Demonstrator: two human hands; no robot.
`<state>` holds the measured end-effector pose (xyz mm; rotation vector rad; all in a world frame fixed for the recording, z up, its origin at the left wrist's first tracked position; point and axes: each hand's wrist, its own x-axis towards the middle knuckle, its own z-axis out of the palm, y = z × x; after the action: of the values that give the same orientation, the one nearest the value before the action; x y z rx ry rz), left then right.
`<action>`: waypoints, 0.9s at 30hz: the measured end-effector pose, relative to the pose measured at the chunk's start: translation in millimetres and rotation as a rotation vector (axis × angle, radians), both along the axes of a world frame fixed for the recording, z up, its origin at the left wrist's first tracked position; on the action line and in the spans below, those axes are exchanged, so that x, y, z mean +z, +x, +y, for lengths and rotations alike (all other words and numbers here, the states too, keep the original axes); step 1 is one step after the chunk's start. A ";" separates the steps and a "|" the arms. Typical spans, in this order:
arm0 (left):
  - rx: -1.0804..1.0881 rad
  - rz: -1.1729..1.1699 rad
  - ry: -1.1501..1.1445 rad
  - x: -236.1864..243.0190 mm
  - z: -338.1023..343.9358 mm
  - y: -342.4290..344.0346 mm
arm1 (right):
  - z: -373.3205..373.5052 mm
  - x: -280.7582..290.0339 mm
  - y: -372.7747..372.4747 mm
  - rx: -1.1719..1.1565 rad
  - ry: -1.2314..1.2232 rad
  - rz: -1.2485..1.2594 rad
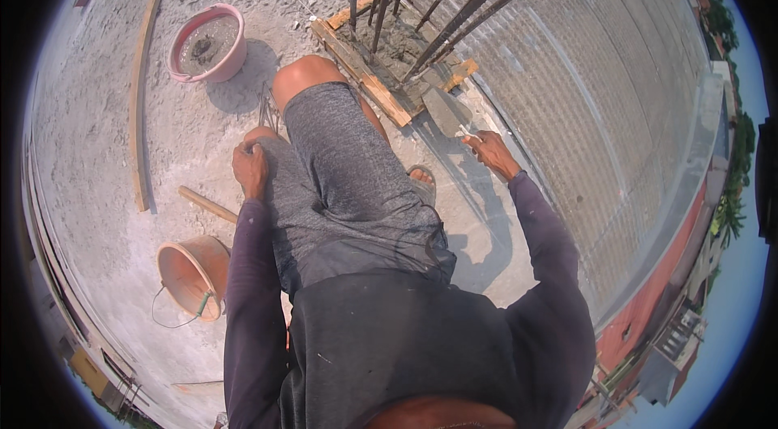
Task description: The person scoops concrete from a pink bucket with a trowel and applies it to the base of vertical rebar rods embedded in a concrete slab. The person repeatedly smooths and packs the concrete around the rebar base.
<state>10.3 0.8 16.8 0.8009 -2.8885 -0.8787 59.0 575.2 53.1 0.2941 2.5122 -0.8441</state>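
My right hand (493, 155) is closed around the pale handle of a trowel (447, 113). The trowel's grey, cement-smeared blade points toward the near right corner of a wooden form (374, 90). Wet grey mortar (391, 52) fills this form around several upright steel bars (478, 1). My left hand (250, 170) rests at my left knee, against the grey shorts (348, 162), with its fingers curled in. Whatever may be inside those fingers is hidden.
A pink tub (240, 46) holding grey mortar stands at the far left. Beside my left forearm an orange bucket (212, 263) lies tipped over, near a short wooden stick (207, 204). A long timber (139, 97) crosses the left floor. Corrugated roofing (600, 89) spreads out on the right.
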 end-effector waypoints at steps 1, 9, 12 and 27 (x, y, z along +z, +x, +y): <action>-0.006 0.003 0.002 -0.3 0.5 -0.3 | -5.5 -4.4 6.9 -0.157 -0.206 -0.100; -0.033 -0.002 -0.006 -5.9 -0.5 -2.0 | -63.2 -34.4 1.7 -0.392 -0.565 -0.197; -0.033 -0.002 -0.030 -6.6 -1.5 -1.8 | -57.0 -28.4 -7.3 -0.272 -0.411 -0.204; -0.030 -0.003 0.011 -4.5 -2.1 -2.3 | -40.5 -20.9 23.6 0.096 0.112 0.033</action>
<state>7.9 -1.3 12.3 0.7622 -2.9083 -0.8969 82.6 534.7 32.3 0.1953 2.5862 -0.6778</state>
